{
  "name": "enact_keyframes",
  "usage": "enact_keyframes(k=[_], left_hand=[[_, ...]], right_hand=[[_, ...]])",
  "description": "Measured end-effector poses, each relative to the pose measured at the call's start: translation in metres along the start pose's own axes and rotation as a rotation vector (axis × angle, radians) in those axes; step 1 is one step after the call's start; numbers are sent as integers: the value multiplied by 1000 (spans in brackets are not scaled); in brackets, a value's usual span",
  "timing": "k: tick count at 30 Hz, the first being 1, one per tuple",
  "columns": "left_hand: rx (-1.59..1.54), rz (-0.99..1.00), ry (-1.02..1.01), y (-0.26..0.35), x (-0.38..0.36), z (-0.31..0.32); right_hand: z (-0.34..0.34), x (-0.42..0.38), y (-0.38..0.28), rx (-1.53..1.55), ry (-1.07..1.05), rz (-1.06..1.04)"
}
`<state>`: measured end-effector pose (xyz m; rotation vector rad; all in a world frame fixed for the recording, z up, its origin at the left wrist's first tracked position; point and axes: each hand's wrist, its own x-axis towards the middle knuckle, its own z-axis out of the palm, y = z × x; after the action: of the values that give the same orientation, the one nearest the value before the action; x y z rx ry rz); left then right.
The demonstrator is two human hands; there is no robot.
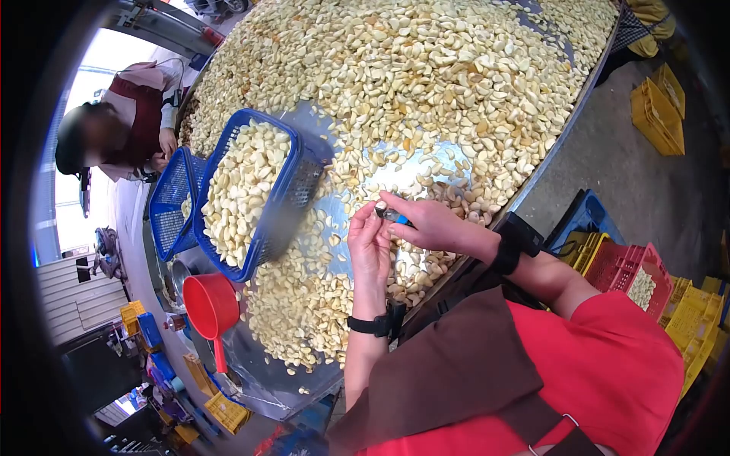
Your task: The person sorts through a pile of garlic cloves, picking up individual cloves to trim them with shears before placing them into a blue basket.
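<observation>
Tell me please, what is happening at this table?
A person in a red shirt holds a small garlic clove in the left hand, while the right hand holds a small blue-handled knife against it. Peeled garlic cloves cover the big metal table. A blue plastic basket beside them is full of cloves.

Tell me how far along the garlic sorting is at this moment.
Done: the blue basket is nearly full of peeled cloves. In hand: the left hand and right hand meet over the table, working one clove with a small blue-handled tool. Left: a large heap of garlic cloves covers most of the metal table, so most of the work seems to remain.
</observation>
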<state>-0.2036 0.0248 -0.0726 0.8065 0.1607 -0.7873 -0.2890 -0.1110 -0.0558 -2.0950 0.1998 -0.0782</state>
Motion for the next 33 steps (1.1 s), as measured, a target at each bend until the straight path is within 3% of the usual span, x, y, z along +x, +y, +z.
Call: enact_keyframes(k=[9,14,16,17,19,23,26,29,33], left_hand=[[336,137,65,0,1,-2],[367,161,113,-3,-1,1],[340,161,102,-3,0,1],[194,124,84,-4,2,2],[49,87,66,-2,3,0],[82,-76,38,6,12,-2],[816,-94,83,-7,41,4],[1706,383,-109,-45,63,13],[1971,510,-147,-64,73,11]], right_hand=[[6,-3,-1,8,14,9],[19,3,19,43,4,-3],[28,14,29,216,300,-290],[24,11,38,216,300,-290],[-17,4,23,1083,3,399],[-62,0,50,720,243,388],[-82,2,55,580,179,327],[-80,6,55,604,255,403],[-73,7,64,579,288,450]])
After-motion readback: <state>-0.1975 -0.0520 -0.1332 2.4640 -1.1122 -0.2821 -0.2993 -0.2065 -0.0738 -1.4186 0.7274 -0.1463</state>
